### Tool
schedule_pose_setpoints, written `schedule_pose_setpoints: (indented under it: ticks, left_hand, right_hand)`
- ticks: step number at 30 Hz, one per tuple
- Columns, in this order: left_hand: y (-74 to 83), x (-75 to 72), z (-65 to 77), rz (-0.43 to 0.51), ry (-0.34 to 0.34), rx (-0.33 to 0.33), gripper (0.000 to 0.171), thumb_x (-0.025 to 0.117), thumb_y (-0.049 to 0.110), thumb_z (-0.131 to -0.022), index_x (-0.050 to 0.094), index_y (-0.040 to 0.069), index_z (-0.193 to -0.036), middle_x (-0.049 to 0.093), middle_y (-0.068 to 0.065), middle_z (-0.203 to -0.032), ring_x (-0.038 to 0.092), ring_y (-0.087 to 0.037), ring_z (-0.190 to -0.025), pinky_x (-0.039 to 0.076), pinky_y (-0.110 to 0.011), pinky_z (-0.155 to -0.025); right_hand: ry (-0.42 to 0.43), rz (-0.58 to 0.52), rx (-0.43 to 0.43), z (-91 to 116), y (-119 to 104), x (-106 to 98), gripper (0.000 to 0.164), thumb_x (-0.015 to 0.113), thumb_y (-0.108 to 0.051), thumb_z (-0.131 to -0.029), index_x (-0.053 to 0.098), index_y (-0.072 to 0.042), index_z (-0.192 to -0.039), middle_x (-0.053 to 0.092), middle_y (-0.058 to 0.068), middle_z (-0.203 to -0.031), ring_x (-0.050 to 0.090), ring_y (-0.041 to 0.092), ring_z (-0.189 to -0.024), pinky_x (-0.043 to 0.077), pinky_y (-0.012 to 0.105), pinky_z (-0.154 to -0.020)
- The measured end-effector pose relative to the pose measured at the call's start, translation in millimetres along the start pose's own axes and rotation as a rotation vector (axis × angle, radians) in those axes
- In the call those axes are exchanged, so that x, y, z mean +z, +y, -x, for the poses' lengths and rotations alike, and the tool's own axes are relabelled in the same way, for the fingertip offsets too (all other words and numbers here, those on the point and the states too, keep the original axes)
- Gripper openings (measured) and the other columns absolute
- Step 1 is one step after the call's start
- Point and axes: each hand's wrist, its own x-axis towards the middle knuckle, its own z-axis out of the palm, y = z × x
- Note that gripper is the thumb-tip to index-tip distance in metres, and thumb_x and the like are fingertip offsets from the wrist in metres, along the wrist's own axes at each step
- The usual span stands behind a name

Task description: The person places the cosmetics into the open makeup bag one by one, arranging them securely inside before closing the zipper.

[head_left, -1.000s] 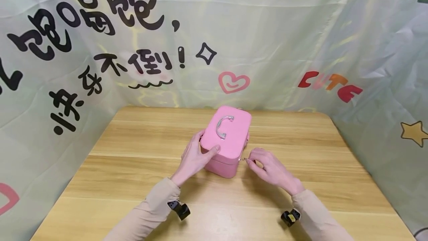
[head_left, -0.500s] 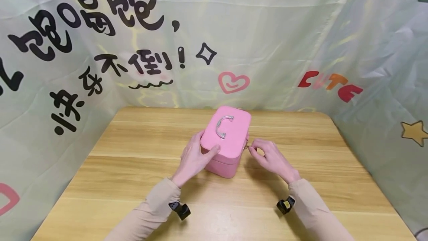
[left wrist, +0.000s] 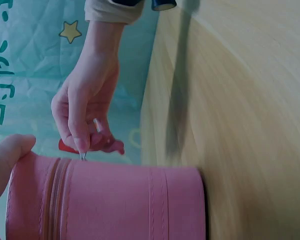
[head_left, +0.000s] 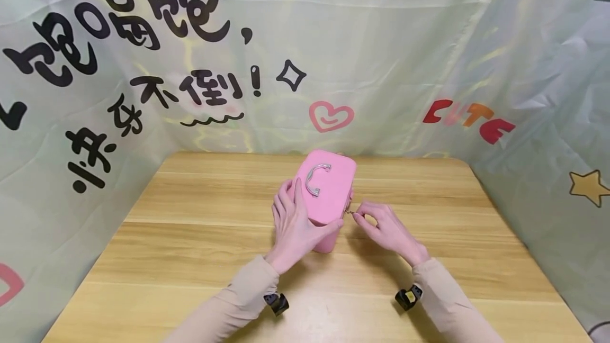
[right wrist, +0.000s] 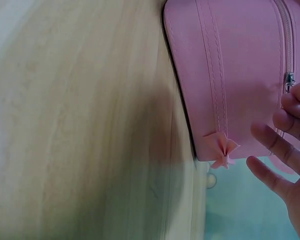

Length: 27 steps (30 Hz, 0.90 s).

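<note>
A pink cosmetic case [head_left: 333,184] with a silver handle [head_left: 308,180] on its lid stands on the table. My left hand [head_left: 296,231] rests over its near left corner, fingers spread along the lid and left side, thumb reaching across the front edge. At the right side, my right hand [head_left: 388,227] pinches the zipper pull between thumb and index finger. In the right wrist view the zipper slider [right wrist: 290,78] sits on the track near those fingertips, while the other fingers are spread. A pink bow [right wrist: 222,150] decorates the case's lower side.
The case stands on a wooden table [head_left: 200,258], toward its back edge. Printed cloth [head_left: 391,57] hangs behind and along both sides. Each wrist wears a small black camera, such as the right one [head_left: 407,297].
My right hand has moved away from me along the case's right side with the zipper pull. My left hand has shifted right, its thumb going from the lid to the front right corner.
</note>
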Motion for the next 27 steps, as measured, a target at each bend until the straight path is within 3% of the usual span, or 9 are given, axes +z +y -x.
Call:
schedule_pose_setpoints:
  ticks: [4,8,14,19,23,27]
  left_hand:
    - [-4.0,0.1,-2.1,-0.006,0.074,0.043,0.125,0.088,0.062,-0.057,0.032,0.010,-0.155,0.034,-0.019,-0.147,0.037,-0.036,-0.130,0.031,-0.054,-0.112]
    - [-9.4,-3.3,-7.0,-0.013,0.090,0.095,0.124,0.088,0.060,-0.055,0.032,0.012,-0.155,0.038,-0.020,-0.144,0.042,-0.036,-0.127,0.034,-0.053,-0.108]
    - [-21.9,-14.1,-14.6,0.022,-0.006,0.117,0.129,0.089,0.056,-0.054,0.025,0.015,-0.158,0.039,-0.019,-0.145,0.045,-0.035,-0.129,0.036,-0.053,-0.106]
    - [-34.8,-26.7,-23.3,0.068,-0.105,0.153,0.137,0.090,0.054,-0.051,0.020,0.012,-0.160,0.040,-0.016,-0.145,0.045,-0.034,-0.130,0.033,-0.052,-0.107]
    - [-42.6,-31.4,-28.9,0.107,-0.143,0.193,0.138,0.091,0.053,-0.051,0.018,0.013,-0.161,0.044,-0.012,-0.144,0.046,-0.031,-0.131,0.031,-0.051,-0.108]
    - [-41.0,-28.8,-23.3,0.162,-0.171,0.104,0.136,0.090,0.049,-0.055,0.014,0.015,-0.162,0.036,-0.015,-0.153,0.038,-0.035,-0.140,0.025,-0.056,-0.116]
  right_hand:
    - [-0.007,-0.017,-0.043,-0.2,-0.2,1.4,0.022,0.063,-0.002,-0.093,0.067,-0.019,-0.081,0.066,-0.006,-0.077,0.059,0.001,-0.075,0.054,0.033,-0.066]
    - [0.012,-0.038,-0.085,-0.4,-0.3,1.3,0.023,0.064,0.002,-0.091,0.066,-0.019,-0.080,0.066,-0.005,-0.077,0.060,0.001,-0.075,0.054,0.034,-0.067]
    - [0.012,-0.016,-0.139,-2.7,-4.0,1.2,0.022,0.065,0.002,-0.089,0.067,-0.018,-0.080,0.068,-0.006,-0.078,0.061,0.005,-0.076,0.053,0.028,-0.070]
    - [0.024,0.006,-0.163,-5.2,-3.6,-0.8,0.018,0.066,0.003,-0.087,0.072,-0.014,-0.086,0.077,0.000,-0.090,0.071,0.020,-0.088,0.055,0.039,-0.084]
    - [0.066,0.031,-0.131,-4.0,0.5,-2.8,0.019,0.068,0.004,-0.084,0.073,-0.014,-0.084,0.077,0.004,-0.088,0.070,0.019,-0.086,0.054,0.042,-0.084]
    - [0.070,0.041,-0.112,-1.3,2.6,-2.3,0.019,0.068,0.003,-0.085,0.072,-0.016,-0.083,0.077,0.005,-0.087,0.069,0.017,-0.084,0.055,0.039,-0.081]
